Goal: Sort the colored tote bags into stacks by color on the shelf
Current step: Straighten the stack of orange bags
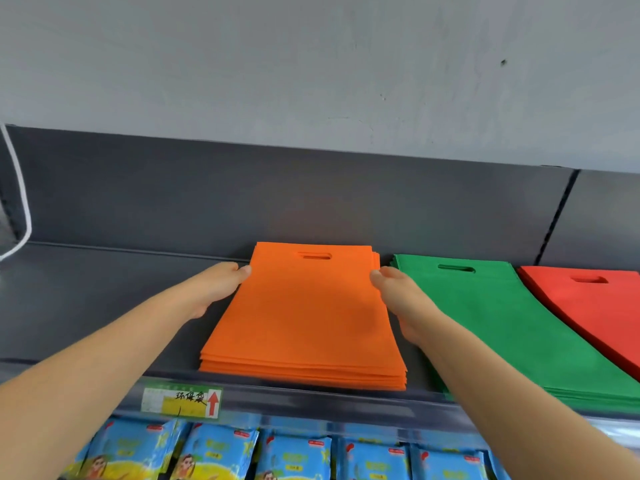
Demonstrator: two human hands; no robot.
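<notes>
The orange tote bags (pixel 304 317), green tote bags (pixel 502 327) and red tote bags (pixel 588 306) are looking like matt, faintly fuzzy non-woven cloth. The shelf (pixel 104 289) is showing smooth, dull grey metal. Along the bottom of the frame, blue packets (pixel 214 455) are gleaming as glossy plastic film.

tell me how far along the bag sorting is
Looks done: flat orange fabric tote bags, green fabric bags and red fabric bags each lie in a single-colour stack on the grey metal shelf. In hand: the left hand and right hand press the orange stack's sides, seemingly squaring it. Left: no unsorted bags show; the red stack runs out of view.
</notes>
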